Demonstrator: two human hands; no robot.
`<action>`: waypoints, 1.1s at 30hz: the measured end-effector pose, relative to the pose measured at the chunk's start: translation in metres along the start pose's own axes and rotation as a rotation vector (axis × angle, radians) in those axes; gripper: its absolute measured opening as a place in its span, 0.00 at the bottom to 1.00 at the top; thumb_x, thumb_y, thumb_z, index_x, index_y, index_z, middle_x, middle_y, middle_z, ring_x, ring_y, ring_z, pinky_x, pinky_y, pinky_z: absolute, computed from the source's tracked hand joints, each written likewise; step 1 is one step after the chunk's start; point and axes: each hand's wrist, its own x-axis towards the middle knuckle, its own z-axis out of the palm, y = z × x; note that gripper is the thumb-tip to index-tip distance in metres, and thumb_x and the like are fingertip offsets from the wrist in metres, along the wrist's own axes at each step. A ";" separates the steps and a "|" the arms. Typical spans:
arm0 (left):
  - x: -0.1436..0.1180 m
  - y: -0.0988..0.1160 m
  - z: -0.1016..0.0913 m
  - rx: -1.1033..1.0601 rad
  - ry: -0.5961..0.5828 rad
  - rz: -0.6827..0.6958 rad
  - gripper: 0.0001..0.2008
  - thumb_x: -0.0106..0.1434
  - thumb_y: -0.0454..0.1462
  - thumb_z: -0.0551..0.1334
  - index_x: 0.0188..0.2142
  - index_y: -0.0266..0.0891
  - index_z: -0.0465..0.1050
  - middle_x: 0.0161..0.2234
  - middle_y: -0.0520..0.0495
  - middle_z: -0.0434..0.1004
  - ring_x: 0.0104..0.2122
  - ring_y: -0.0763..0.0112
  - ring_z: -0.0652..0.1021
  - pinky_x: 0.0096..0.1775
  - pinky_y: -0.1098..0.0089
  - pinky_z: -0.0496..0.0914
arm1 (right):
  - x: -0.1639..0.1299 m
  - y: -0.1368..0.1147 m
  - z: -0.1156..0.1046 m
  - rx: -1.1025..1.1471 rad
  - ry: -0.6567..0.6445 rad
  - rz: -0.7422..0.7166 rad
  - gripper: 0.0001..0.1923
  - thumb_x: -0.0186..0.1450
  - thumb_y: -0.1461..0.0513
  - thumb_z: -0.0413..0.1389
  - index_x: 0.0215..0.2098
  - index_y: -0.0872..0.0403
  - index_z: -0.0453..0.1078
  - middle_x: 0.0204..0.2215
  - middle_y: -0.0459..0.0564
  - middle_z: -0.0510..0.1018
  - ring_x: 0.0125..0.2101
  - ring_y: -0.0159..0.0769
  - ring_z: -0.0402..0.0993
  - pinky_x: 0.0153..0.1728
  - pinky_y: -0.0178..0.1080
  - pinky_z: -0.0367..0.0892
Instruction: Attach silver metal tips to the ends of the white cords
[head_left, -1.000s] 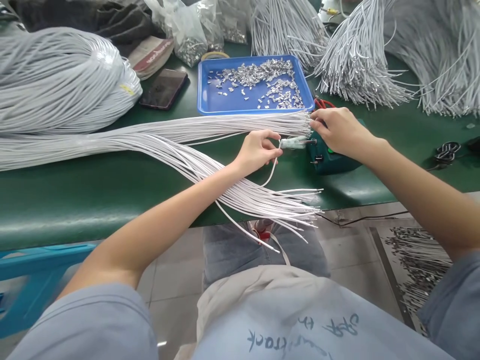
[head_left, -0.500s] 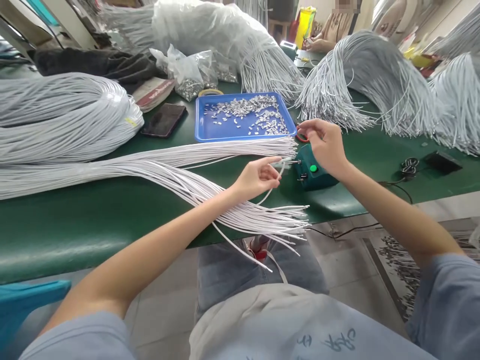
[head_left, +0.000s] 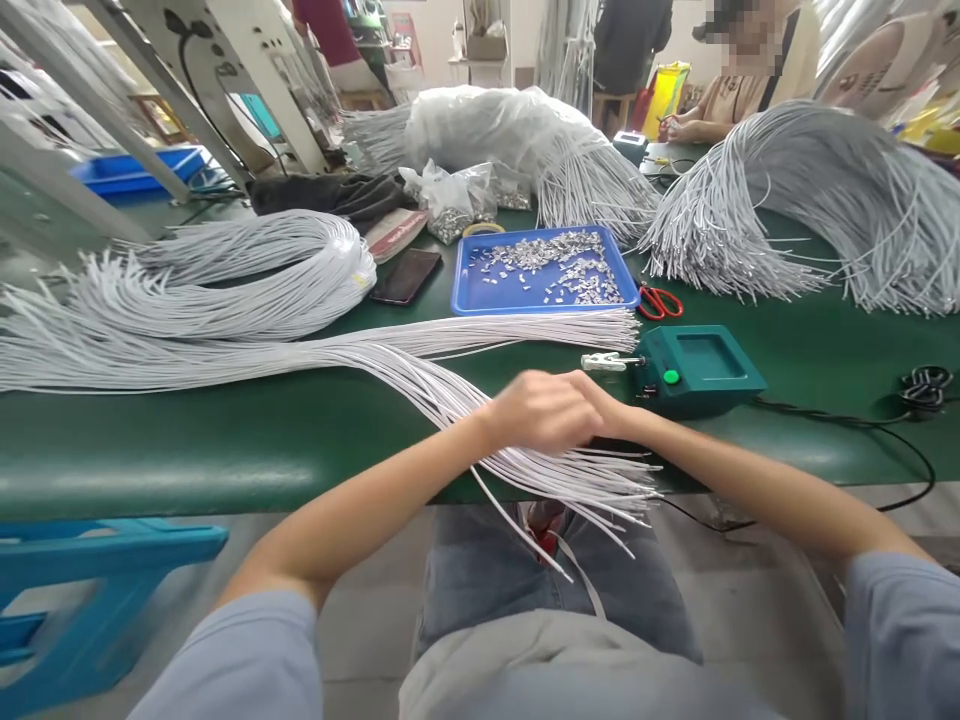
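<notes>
My left hand is closed like a fist over the loose ends of the white cables, blurred by motion. Against it, partly behind, is my right hand, its fingers hidden. What lies between the hands, if anything, cannot be seen. Just beyond them sits a green box with a green button. From its left side a thin rod sticks out, bearing a white clip. Past the cables, a blue tray holds many small silvery metal pieces.
Red-handled scissors lie right of the tray, a dark phone left of it. Grey cable bundles stand at the back, a coiled one at left. A black cord trails right. Across the table sits another person.
My right hand has come down from above the green box, and my left hand has moved from beside the clip; the two now meet over the cables. The view has tilted up.
</notes>
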 end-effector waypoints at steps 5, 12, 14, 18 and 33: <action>0.001 -0.040 -0.012 0.333 -0.350 -0.930 0.18 0.69 0.37 0.49 0.35 0.33 0.76 0.35 0.37 0.80 0.35 0.58 0.80 0.32 0.66 0.67 | -0.003 0.001 0.007 -0.068 -0.062 0.000 0.14 0.61 0.72 0.48 0.36 0.59 0.76 0.20 0.43 0.75 0.21 0.25 0.68 0.29 0.30 0.64; 0.004 -0.031 -0.006 0.339 -0.533 -1.021 0.15 0.68 0.33 0.50 0.43 0.32 0.75 0.42 0.38 0.79 0.41 0.56 0.81 0.39 0.65 0.71 | 0.000 0.002 0.009 -0.088 -0.053 -0.024 0.15 0.63 0.72 0.48 0.37 0.59 0.77 0.21 0.44 0.77 0.21 0.25 0.67 0.28 0.29 0.63; 0.005 -0.025 -0.003 0.355 -0.547 -1.042 0.15 0.68 0.33 0.51 0.46 0.29 0.74 0.44 0.35 0.77 0.45 0.56 0.79 0.43 0.65 0.71 | 0.000 0.003 0.010 -0.094 -0.053 -0.036 0.15 0.62 0.72 0.48 0.36 0.59 0.77 0.21 0.44 0.76 0.21 0.24 0.66 0.28 0.28 0.63; 0.005 -0.023 -0.003 0.370 -0.576 -1.112 0.18 0.69 0.36 0.51 0.48 0.23 0.71 0.44 0.28 0.75 0.48 0.51 0.78 0.46 0.61 0.71 | 0.000 0.003 0.011 -0.111 -0.048 -0.044 0.15 0.62 0.73 0.49 0.37 0.59 0.77 0.22 0.44 0.76 0.21 0.24 0.64 0.29 0.29 0.61; -0.003 -0.052 -0.013 0.051 -0.432 -1.132 0.14 0.66 0.38 0.53 0.37 0.36 0.77 0.34 0.42 0.82 0.35 0.61 0.80 0.34 0.68 0.66 | 0.000 0.001 0.014 -0.157 -0.037 -0.059 0.15 0.64 0.71 0.49 0.39 0.59 0.78 0.27 0.49 0.80 0.23 0.28 0.66 0.31 0.31 0.60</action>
